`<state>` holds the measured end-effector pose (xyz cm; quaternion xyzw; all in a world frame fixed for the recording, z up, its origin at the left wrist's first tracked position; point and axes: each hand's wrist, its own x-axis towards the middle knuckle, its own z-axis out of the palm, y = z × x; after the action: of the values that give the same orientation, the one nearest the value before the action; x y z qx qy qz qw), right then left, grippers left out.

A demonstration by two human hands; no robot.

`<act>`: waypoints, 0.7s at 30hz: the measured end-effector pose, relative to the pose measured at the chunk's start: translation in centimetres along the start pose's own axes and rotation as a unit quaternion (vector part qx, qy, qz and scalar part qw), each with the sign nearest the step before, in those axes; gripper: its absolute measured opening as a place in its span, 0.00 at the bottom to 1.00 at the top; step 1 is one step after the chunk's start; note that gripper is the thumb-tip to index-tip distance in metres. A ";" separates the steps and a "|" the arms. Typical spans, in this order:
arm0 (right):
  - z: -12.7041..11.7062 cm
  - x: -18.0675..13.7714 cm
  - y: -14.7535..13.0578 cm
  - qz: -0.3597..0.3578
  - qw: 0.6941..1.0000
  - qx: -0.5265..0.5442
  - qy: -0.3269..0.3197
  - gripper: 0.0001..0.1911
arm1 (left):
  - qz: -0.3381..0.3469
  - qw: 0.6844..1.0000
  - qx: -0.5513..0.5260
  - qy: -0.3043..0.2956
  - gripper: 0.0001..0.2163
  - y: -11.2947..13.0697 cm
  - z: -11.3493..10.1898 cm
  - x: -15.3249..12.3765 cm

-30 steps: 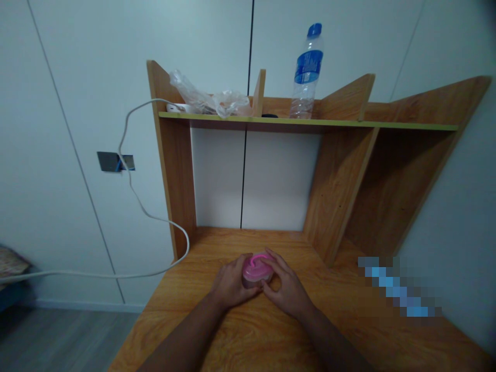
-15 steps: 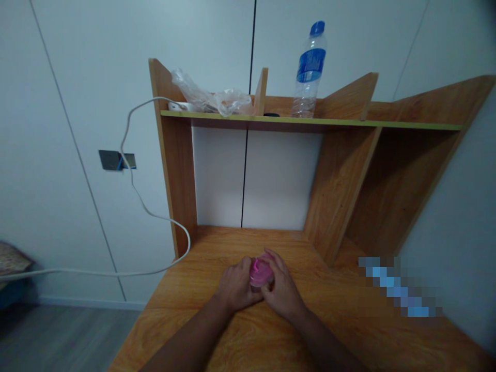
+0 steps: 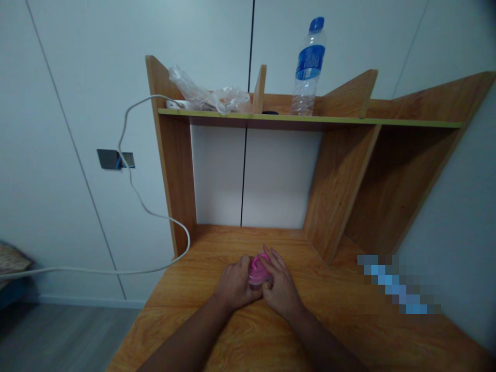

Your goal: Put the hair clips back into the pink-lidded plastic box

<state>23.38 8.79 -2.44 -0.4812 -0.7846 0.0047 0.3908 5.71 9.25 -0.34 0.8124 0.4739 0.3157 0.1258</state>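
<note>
I have both hands on one tub (image 3: 258,274), pink on top and paler below, at the hub of my clock face, over the middle of the counter (image 3: 256,338). My left hand (image 3: 234,285) is at it between eight and nine o'clock, its grip narrow around the side. My right hand (image 3: 282,290) sits at four o'clock, fingers laid over the pink top and thumb at the near edge, so that grip holds the tub too. (From this camera I cannot tell whether the tub's base touches the counter.)

Ahead of me the shelf (image 3: 325,119) spans eleven to two o'clock. A crumpled bag (image 3: 228,99) lies on it at eleven, and a blue-capped bottle (image 3: 308,67) stands upright near one. A white cable (image 3: 58,269) loops down from the shelf, crosses a wall box (image 3: 107,159) at ten and leaves my view at nine. A pixelated blue patch (image 3: 399,289) shows at three.
</note>
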 end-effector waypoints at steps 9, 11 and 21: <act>-2.3 0.5 -0.8 -0.026 0.999 0.023 0.011 0.35 | 0.027 0.992 -0.123 0.029 0.32 -1.8 -0.1 0.4; -2.9 0.7 -0.8 -0.026 0.999 0.036 0.016 0.33 | 0.023 0.989 -0.144 0.038 0.40 -2.5 0.0 0.5; -3.0 1.4 0.4 0.105 0.980 0.053 0.159 0.24 | -0.001 0.949 -0.314 0.010 0.60 -3.3 0.9 0.7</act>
<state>25.16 8.93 0.32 -0.5342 -0.6563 0.0111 0.5326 4.23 11.66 -2.43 0.7280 0.3524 0.4570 0.3701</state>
